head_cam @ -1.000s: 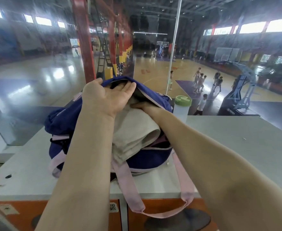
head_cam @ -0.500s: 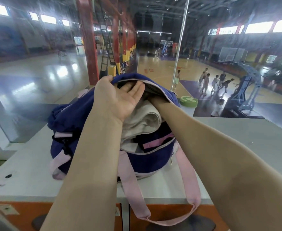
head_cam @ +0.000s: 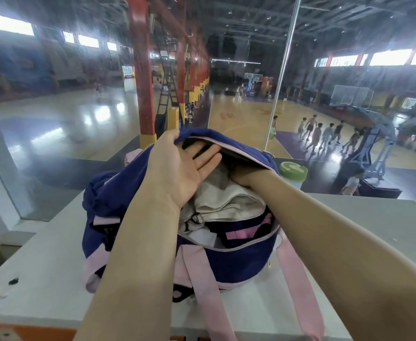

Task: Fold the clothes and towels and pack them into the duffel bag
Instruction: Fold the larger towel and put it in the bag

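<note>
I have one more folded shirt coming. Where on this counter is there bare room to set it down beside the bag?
Bare counter lies right of the duffel bag, behind the right forearm, and a strip lies left of the bag toward the near edge. The bag mouth is crowded: beige towel, left hand, and the right hand buried inside.

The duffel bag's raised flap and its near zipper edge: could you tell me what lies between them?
In the head view, a folded beige towel fills the duffel bag opening, with the left hand over it.
</note>
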